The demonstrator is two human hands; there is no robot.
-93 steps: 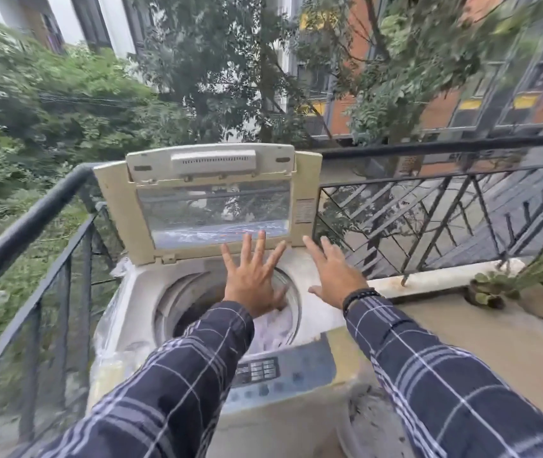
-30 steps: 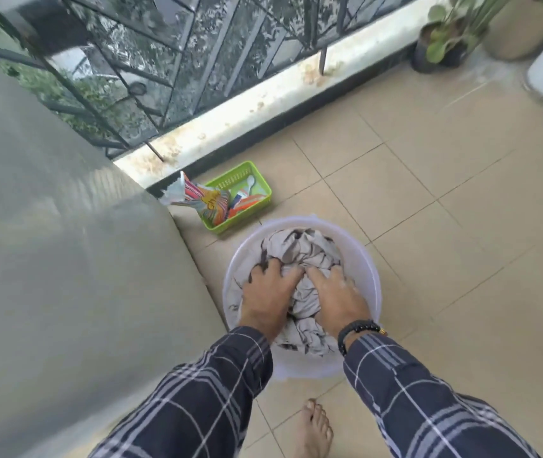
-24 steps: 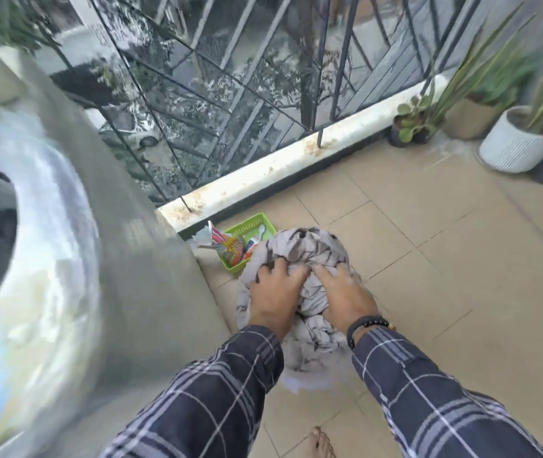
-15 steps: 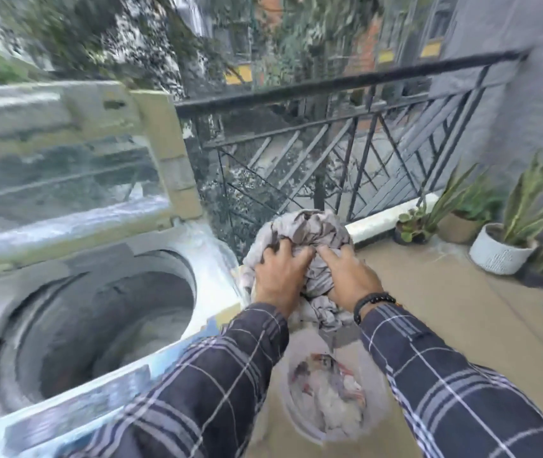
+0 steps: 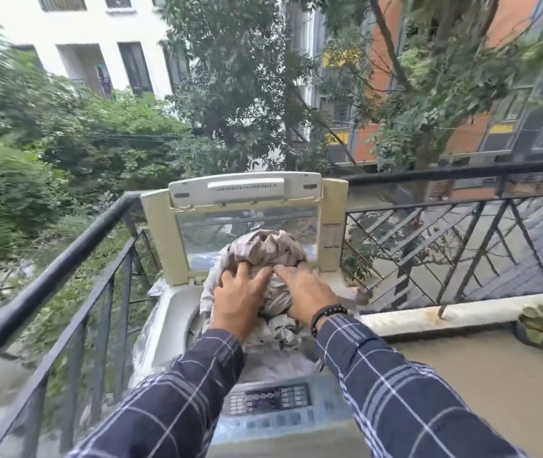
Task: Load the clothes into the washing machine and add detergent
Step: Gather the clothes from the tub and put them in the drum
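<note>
Both hands, the left hand [image 5: 240,300] and the right hand [image 5: 308,292], press spread fingers on the gray clothes bundle [image 5: 263,256], right over the open washing machine [image 5: 171,312]. Best to lower it straight into the tub so nothing hangs out

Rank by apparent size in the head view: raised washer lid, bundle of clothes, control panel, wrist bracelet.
1. Washer lid, raised upright.
2. Bundle of clothes, partly hidden by both hands.
3. Control panel; it sits nearer the camera, so true size is unsure.
4. Bracelet.
</note>
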